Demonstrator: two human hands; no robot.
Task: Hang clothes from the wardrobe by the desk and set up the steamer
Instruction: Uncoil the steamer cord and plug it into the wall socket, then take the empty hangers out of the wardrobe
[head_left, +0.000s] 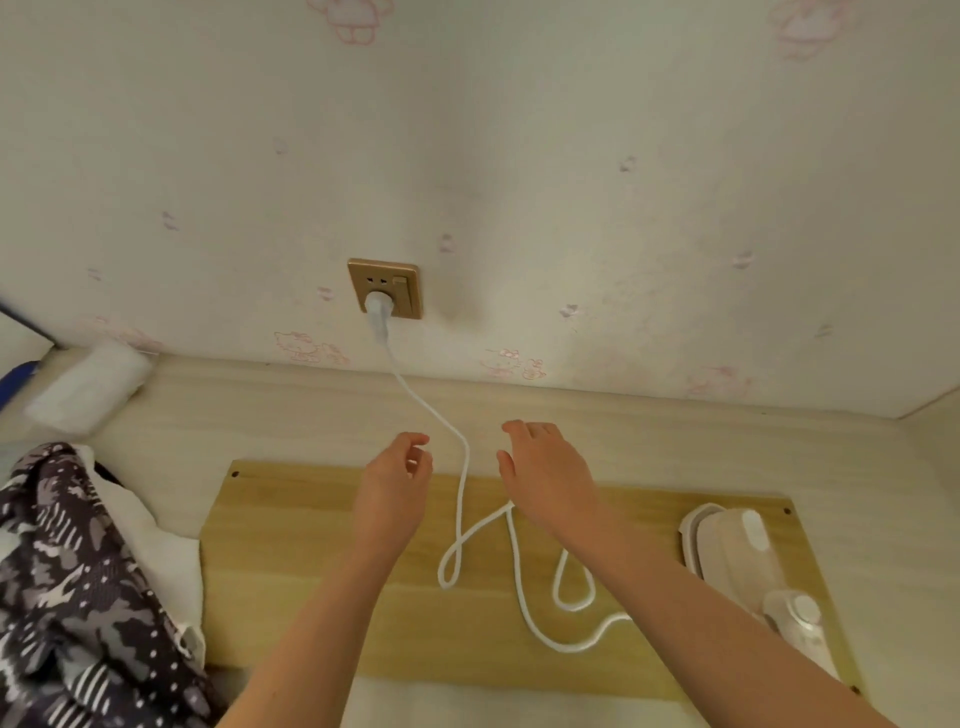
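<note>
Two hands hang loosely open and hold nothing, left hand (400, 483) and right hand (550, 478) either side of the white cord (462, 499) plugged into the wall socket (402, 306).

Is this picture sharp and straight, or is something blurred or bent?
Head view: even light, no glare; the gold wall socket casts a faint shadow to its right; the wide lens bends the pale wooden desk at its back edge; the white packet at left is blurred.
</note>
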